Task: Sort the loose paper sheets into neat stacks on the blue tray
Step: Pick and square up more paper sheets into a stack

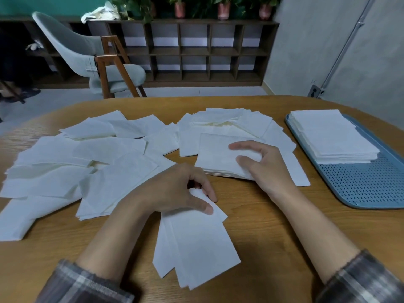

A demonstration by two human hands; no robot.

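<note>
While the left grip [185, 189] pinches fanned white sheets [196, 248], the right grip [260, 162] clasps a thin stack [214, 156].

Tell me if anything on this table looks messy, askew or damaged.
Nothing looks damaged. The loose sheets lie overlapping at all angles across the left and middle of the table, and the bundle the left hand holds is fanned out, unlike the squared stack on the blue tray.

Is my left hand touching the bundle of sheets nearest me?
Touching. The head view shows the left hand pinching the bundle of sheets at its far end, thumb and fingers curled onto the paper.
</note>
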